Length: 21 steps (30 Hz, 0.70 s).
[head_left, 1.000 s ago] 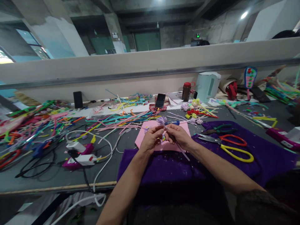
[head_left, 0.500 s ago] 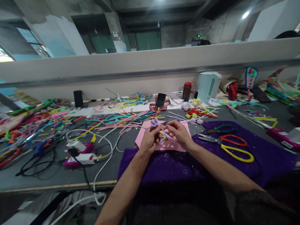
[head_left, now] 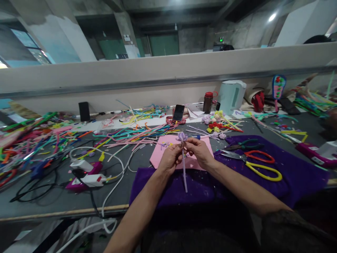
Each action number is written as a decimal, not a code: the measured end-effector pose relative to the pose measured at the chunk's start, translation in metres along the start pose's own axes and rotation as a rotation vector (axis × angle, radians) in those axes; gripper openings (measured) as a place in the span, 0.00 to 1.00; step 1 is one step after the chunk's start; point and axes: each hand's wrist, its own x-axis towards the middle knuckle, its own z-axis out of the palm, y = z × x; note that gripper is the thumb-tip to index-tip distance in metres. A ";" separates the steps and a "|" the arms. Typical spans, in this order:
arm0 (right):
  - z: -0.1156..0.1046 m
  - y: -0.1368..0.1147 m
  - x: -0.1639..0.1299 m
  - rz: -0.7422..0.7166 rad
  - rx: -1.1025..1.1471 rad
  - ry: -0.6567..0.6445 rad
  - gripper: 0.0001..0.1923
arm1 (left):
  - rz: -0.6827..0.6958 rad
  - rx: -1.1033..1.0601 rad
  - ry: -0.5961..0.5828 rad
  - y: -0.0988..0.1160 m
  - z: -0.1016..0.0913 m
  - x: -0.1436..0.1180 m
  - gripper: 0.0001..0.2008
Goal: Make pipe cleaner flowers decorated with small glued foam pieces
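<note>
Both hands pinch one lilac pipe-cleaner flower (head_left: pixel 182 137) over the pink sheet (head_left: pixel 160 159). Left hand (head_left: pixel 170 159) grips the stem just below the bloom; right hand (head_left: pixel 200 153) clamps it from the other side, fingertips nearly touching. Bloom sticks up above the fingers, stem (head_left: pixel 184 175) hangs straight down over the purple cloth (head_left: pixel 295 175). Scissors (head_left: pixel 259 165) lie to the right.

Left hand (head_left: pixel 170 159), right hand (head_left: pixel 200 153) raised together; fingertips pinched; forearms converging.
</note>
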 end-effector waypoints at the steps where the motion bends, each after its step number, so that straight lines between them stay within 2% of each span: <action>1: 0.000 0.000 0.000 0.010 0.020 0.002 0.10 | -0.004 0.006 -0.006 0.000 0.000 0.000 0.17; 9: -0.001 -0.002 0.001 0.021 0.018 0.047 0.10 | -0.011 0.065 -0.027 0.003 0.005 -0.006 0.14; 15: -0.001 -0.003 0.002 0.021 0.007 0.039 0.11 | 0.057 0.189 0.054 0.000 0.007 -0.007 0.15; 21: -0.005 0.001 0.003 0.065 0.023 0.007 0.12 | 0.067 0.237 0.047 0.000 0.006 -0.008 0.14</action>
